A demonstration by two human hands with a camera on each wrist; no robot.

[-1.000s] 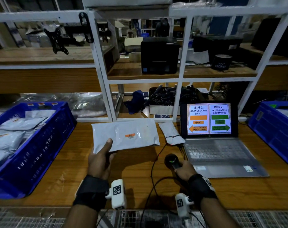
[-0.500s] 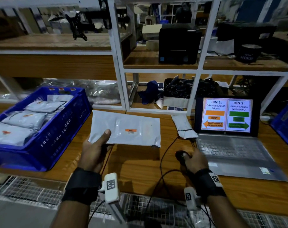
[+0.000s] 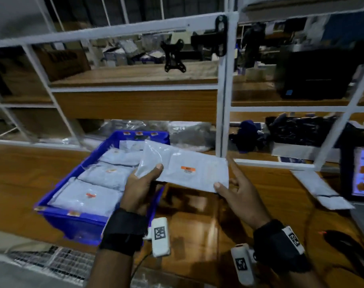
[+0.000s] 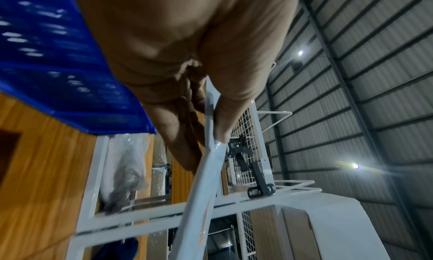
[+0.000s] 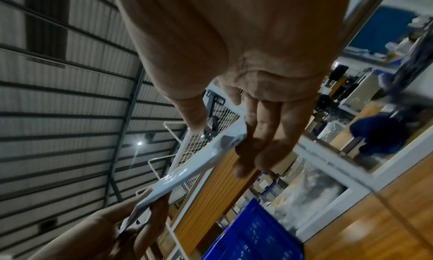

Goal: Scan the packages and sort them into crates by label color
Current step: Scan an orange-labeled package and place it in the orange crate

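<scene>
Both hands hold a flat white package [image 3: 187, 169] w/ orange label over the blue crate [image 3: 77, 221]: left hand [image 3: 141, 188] pinches its left end, thumb on top; right hand [image 3: 241, 196] pinches the right corner, fingers nearly straight.

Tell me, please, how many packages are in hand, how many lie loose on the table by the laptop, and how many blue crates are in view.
Held package, pinched by the left hand and right hand: 1
Loose package on the table by the laptop: 1
Blue crate: 1
Total: 3
</scene>
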